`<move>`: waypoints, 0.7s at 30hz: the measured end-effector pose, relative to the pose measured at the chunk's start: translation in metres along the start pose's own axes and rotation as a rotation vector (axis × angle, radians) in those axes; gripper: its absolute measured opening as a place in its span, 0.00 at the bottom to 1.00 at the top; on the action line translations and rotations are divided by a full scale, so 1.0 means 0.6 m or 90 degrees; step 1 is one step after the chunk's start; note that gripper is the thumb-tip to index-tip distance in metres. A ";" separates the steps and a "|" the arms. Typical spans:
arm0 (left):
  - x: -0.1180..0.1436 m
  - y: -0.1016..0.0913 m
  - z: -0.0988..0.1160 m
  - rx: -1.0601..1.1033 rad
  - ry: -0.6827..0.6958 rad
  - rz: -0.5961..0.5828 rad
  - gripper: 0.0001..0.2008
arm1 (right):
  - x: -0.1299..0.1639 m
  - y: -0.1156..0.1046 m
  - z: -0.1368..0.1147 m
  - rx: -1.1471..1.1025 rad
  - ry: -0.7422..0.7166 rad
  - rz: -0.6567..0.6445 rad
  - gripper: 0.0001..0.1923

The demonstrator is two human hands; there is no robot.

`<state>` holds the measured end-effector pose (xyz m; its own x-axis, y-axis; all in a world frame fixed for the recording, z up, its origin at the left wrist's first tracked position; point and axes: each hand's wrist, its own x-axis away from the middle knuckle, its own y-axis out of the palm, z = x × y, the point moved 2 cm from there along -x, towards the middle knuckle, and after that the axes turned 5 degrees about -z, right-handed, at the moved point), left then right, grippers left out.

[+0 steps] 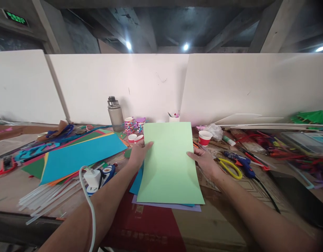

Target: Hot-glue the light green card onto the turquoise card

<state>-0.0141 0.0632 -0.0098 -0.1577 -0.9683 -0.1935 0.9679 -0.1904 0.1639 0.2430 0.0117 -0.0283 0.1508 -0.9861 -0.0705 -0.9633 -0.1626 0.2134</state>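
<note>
A light green sheet of paper stands tilted up in front of me, its far edge raised. My left hand grips its left edge, thumb on the face and fingers behind. On the right edge, my right hand holds it the same way, thumb in front. Under the green sheet, a blue sheet and a lilac sheet show at the bottom and left. They lie over a red and brown cardboard box. Whether more than one green sheet is held, I cannot tell.
Left are stacked coloured sheets, clear glue sticks and a white charger with its cable crossing my left forearm. A bottle and paper cup stand behind. Right lie yellow-handled scissors, a blue glue gun and a dark flat slab.
</note>
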 end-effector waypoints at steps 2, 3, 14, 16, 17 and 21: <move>0.002 0.002 0.004 0.017 0.016 -0.004 0.23 | -0.001 -0.001 0.004 -0.003 0.005 0.004 0.19; 0.003 0.003 0.006 0.024 0.019 -0.005 0.23 | -0.001 -0.001 0.005 -0.002 0.005 0.004 0.19; 0.003 0.002 0.004 -0.024 0.008 0.035 0.21 | -0.002 0.003 0.011 0.038 0.021 -0.007 0.20; 0.003 0.002 0.003 -0.037 0.012 0.039 0.21 | -0.001 0.003 0.011 0.046 0.018 -0.002 0.21; 0.003 0.002 0.003 -0.042 0.017 0.040 0.21 | -0.001 0.004 0.010 0.048 0.016 0.002 0.21; 0.003 0.002 0.004 -0.035 0.017 0.042 0.21 | 0.002 0.008 0.005 0.046 0.016 -0.006 0.23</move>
<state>-0.0135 0.0609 -0.0074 -0.0890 -0.9736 -0.2101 0.9853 -0.1169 0.1243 0.2377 0.0101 -0.0301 0.1649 -0.9852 -0.0469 -0.9751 -0.1700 0.1426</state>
